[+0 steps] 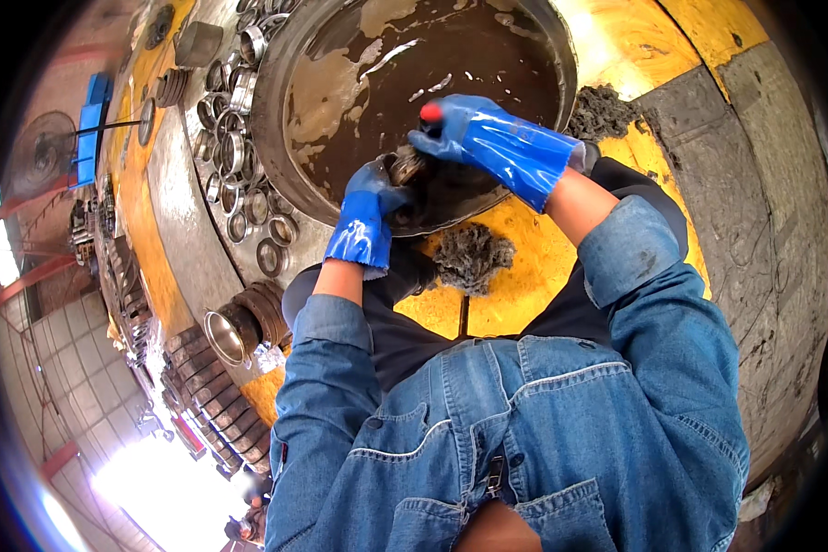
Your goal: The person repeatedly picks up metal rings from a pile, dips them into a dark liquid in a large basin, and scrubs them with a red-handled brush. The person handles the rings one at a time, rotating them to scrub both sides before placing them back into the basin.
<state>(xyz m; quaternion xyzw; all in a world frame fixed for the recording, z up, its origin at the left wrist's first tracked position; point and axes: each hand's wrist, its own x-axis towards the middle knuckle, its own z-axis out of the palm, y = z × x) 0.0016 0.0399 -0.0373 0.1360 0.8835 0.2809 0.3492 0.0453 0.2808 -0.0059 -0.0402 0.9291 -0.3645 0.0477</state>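
My left hand (pixel 370 198), in a blue rubber glove, is closed around a dark, wet metal part (pixel 405 167) over the near side of a wide round basin (pixel 276 120). My right hand (pixel 460 129), gloved the same way, grips a tool with a red handle end (pixel 431 112) sticking up past the thumb. The rest of that tool is hidden by the glove and the part, so its kind does not show. Both hands are close together, just above the dark brown liquid (pixel 442 60) with patches of tan foam.
Many metal rings (pixel 233 155) lie along the basin's left side. Larger cylindrical parts (pixel 233 333) stand at the lower left. A wad of grey fibrous waste (pixel 472 258) sits on the yellow floor between my knees, and another dark clump (pixel 602 112) lies right of the basin.
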